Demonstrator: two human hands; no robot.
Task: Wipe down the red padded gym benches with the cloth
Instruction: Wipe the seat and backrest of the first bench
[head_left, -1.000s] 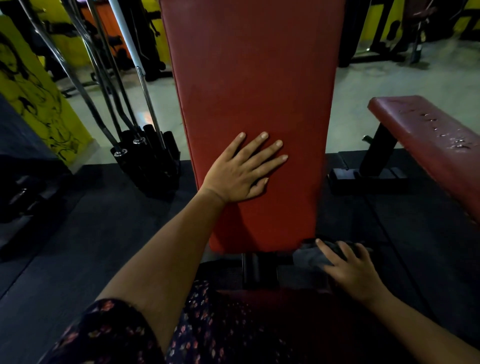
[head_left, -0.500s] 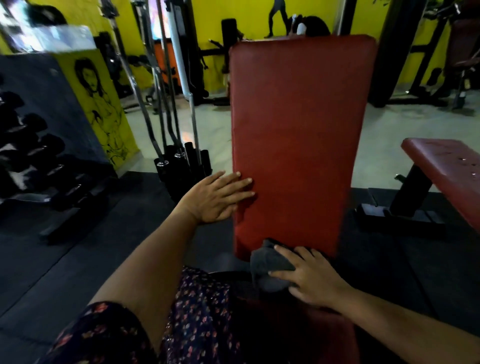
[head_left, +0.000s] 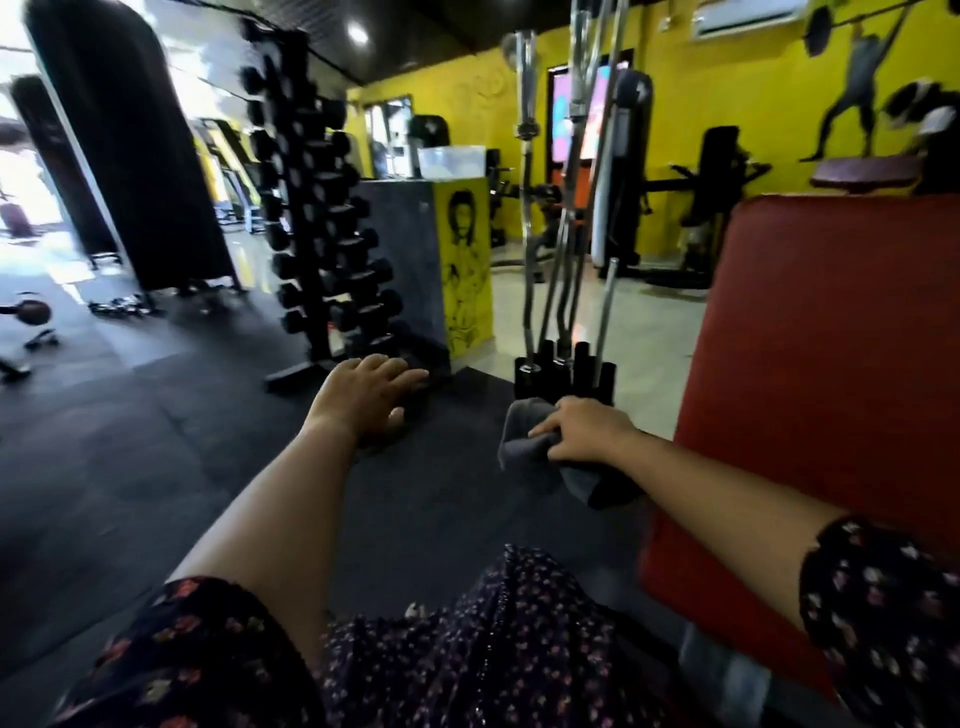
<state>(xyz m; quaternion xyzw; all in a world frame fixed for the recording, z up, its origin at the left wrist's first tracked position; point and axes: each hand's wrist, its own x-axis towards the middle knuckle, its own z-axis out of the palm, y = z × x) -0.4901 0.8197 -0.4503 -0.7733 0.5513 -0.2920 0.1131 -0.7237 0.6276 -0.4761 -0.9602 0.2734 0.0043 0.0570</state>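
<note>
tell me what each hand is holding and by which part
The right hand grips the grey cloth bunched at its upper middle, ends hanging. The left hand is open and holds nothing.

The cloth (head_left: 540, 452) is dark grey and soft, all bunched up, and one end hangs down loose in the air. It is just to the left of the red padded bench (head_left: 831, 364) and does not look like it touches it. The bench pad is big and red, stands up tall at the right side, and its skin looks smooth.
</note>
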